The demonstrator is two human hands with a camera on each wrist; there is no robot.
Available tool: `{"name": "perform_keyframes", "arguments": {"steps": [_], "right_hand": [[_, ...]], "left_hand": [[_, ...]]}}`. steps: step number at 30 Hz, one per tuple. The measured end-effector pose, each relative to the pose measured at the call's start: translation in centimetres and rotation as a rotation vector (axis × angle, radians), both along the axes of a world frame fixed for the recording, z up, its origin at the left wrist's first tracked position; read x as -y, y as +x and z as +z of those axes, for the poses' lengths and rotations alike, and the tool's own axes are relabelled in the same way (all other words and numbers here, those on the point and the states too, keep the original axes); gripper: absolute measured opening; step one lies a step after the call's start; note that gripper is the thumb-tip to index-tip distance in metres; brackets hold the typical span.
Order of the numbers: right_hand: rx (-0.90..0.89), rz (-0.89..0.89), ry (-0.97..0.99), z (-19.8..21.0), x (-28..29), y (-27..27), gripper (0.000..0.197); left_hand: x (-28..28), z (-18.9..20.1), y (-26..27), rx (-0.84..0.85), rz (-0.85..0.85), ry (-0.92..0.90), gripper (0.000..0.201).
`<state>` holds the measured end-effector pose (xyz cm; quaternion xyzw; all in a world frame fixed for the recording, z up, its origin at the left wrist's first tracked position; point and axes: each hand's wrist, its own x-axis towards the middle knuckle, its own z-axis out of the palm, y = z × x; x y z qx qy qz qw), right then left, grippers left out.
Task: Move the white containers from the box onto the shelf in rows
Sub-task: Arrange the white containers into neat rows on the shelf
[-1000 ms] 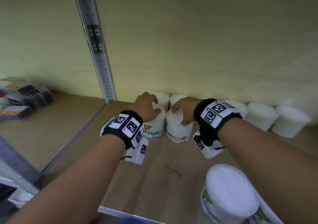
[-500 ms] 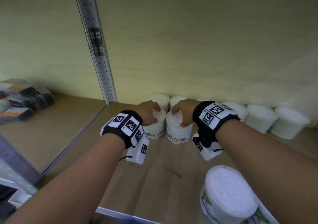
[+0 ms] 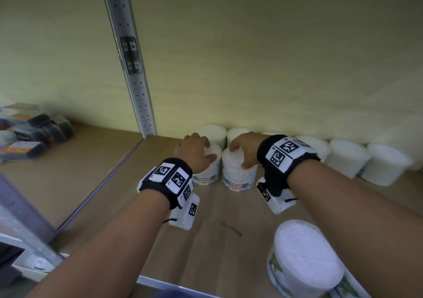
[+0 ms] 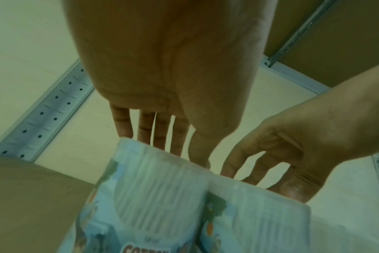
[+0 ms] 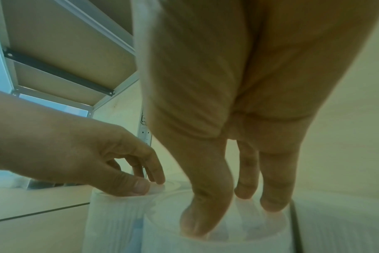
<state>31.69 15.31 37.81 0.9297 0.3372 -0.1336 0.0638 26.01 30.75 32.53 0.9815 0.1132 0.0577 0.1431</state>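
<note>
Far left of the shelf (image 3: 206,229): the left hand (image 3: 194,153) and right hand (image 3: 246,151) each clasp one upright white container by its lid. The left container (image 3: 207,175) stands just beside the right container (image 3: 239,177), seemingly squaring a second row against the back row (image 3: 348,160) at the wall.

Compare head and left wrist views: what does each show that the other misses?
Head only: the back row of white containers, the nearest container at lower right, dark boxes on the neighbouring shelf, and the marker wristbands. Left wrist only: the left hand seen palm-side from below, and the shelf board overhead. Both: the left front container and right front container side by side, the left hand holding one by its top, the right hand the other, plus the perforated upright.
</note>
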Motion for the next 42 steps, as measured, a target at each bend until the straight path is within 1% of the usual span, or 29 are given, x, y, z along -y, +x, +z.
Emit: {"name": "perform_keyframes", "arguments": {"steps": [7,11,16,23,27,31,36,39,42], "right_hand": [[0.006,-0.005,-0.007,-0.4,-0.2,0.2,0.067],[0.002,-0.006,-0.012,-0.5,-0.3,0.3,0.067],[0.012,0.001,-0.022,-0.7,-0.4,0.3,0.066],[-0.032,0.000,-0.041,-0.2,-0.7,-0.5,0.068],[-0.047,0.020,-0.079,0.4,-1.0,-1.9,0.068],[-0.049,0.051,-0.098,0.7,-1.2,-4.1,0.062],[-0.038,0.091,-0.152,1.0,-1.5,-7.3,0.058],[-0.048,0.096,-0.154,1.2,-1.5,-8.9,0.059],[-0.066,0.105,-0.152,1.4,-1.1,-10.4,0.061]], "left_hand": [[-1.0,0.3,0.0,-0.011,-0.100,-0.131,0.040],[-1.2,0.2,0.2,0.001,-0.105,-0.162,0.039],[-1.2,0.1,0.4,0.002,-0.096,-0.153,0.040],[-1.2,0.6,-0.1,-0.042,-0.124,-0.096,0.043],[-1.3,1.0,-1.5,-0.087,-0.131,-0.042,0.045],[-1.2,1.6,-3.7,-0.079,-0.137,0.068,0.044],[-1.2,2.0,-6.3,-0.121,-0.139,0.012,0.040],[-1.2,1.9,-7.8,-0.142,-0.137,-0.036,0.040],[-0.9,1.7,-9.4,-0.155,-0.137,-0.037,0.041]]}}
